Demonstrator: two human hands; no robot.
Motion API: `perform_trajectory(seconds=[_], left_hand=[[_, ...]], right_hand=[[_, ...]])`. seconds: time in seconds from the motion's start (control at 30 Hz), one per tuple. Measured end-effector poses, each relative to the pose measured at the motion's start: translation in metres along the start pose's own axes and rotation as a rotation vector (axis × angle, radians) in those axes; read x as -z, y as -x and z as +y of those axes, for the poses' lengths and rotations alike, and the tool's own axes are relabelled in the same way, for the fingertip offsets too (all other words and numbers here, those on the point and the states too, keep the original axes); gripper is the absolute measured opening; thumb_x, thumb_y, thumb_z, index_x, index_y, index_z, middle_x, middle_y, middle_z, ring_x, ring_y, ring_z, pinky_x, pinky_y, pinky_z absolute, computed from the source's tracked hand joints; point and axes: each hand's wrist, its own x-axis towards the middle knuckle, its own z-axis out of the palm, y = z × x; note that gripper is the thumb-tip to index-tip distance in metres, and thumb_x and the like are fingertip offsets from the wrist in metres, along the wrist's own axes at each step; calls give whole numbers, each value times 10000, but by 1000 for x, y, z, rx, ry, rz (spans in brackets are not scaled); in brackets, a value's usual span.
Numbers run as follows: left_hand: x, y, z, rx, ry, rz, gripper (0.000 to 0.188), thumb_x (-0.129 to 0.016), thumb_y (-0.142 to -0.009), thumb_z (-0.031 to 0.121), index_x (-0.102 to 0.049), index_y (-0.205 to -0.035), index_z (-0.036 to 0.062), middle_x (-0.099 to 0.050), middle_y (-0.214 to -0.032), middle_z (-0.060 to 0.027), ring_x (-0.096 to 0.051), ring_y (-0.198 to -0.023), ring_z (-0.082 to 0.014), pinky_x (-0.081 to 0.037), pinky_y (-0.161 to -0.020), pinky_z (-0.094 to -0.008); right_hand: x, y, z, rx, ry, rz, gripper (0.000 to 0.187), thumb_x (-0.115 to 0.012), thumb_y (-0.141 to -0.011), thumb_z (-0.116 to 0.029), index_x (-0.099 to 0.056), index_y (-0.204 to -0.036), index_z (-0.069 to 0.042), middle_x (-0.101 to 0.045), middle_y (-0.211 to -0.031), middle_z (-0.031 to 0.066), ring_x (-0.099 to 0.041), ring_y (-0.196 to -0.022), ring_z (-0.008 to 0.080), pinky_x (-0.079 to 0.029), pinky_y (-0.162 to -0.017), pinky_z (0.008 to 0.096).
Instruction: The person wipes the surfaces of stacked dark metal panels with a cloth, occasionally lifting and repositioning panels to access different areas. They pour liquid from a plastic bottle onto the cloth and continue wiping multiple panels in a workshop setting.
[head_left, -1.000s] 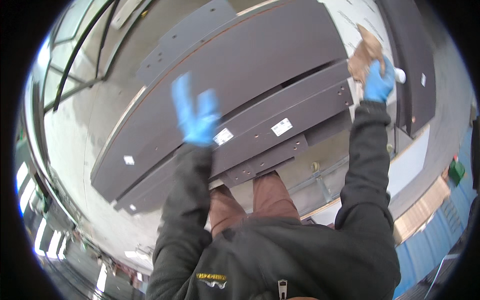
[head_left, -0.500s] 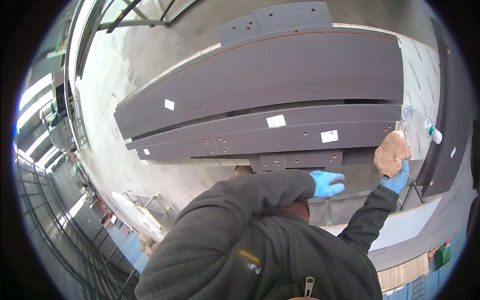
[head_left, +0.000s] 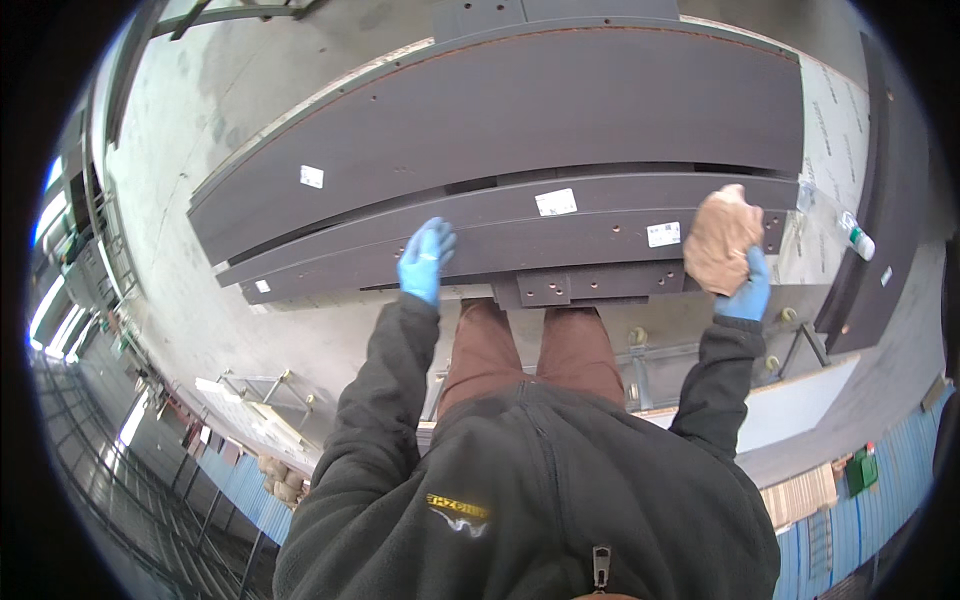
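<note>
My right hand [head_left: 748,288], in a blue glove, is closed on a bunched tan cloth [head_left: 720,242]. The cloth covers the right end of a narrow dark grey panel [head_left: 560,235]. Over the left part of that same panel is my left hand [head_left: 427,262], also gloved in blue, its fingers stretched out and holding nothing. Whether it touches the surface I cannot tell. Drilled holes and white labels [head_left: 663,234] mark the narrow panel. Beyond it lies a wide dark grey panel [head_left: 560,100], with a short drilled piece [head_left: 590,285] at the near side.
A clear plastic bottle [head_left: 860,241] with green on it lies right of the cloth. Another long dark panel [head_left: 900,190] runs along the far right. Wheeled metal frames stand near my legs [head_left: 580,350], with a white board [head_left: 800,400] at the lower right.
My left arm has swung from across my body out to the left, over the panel. My right hand has shifted left along the panel with the cloth. The view has tilted slightly.
</note>
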Motion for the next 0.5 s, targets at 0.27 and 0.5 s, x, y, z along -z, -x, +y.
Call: perform_trajectory(seconds=[0.27, 0.5], left_hand=[[42, 22, -8, 112, 17, 6, 524, -606, -1104, 321, -540, -1523, 13, -600, -1510, -176, -601, -1378, -308, -480, -1155, -429], [53, 1, -19, -563, -1238, 176, 966, -860, -787, 321, -427, -1611, 62, -378, -1653, -278, -340, -1533, -484, -322, -1248, -553]], right_hand=[[-19, 32, 24, 97, 112, 34, 446, -550, -1071, -182, -562, -1473, 12, -625, -1456, 174, -632, -1318, 330, -516, -1137, 492], [14, -5, -14, 738, 822, 483, 402, -618, -1012, -35, -609, -1395, 84, -685, -1336, 147, -651, -1217, 232, -514, -1062, 350]])
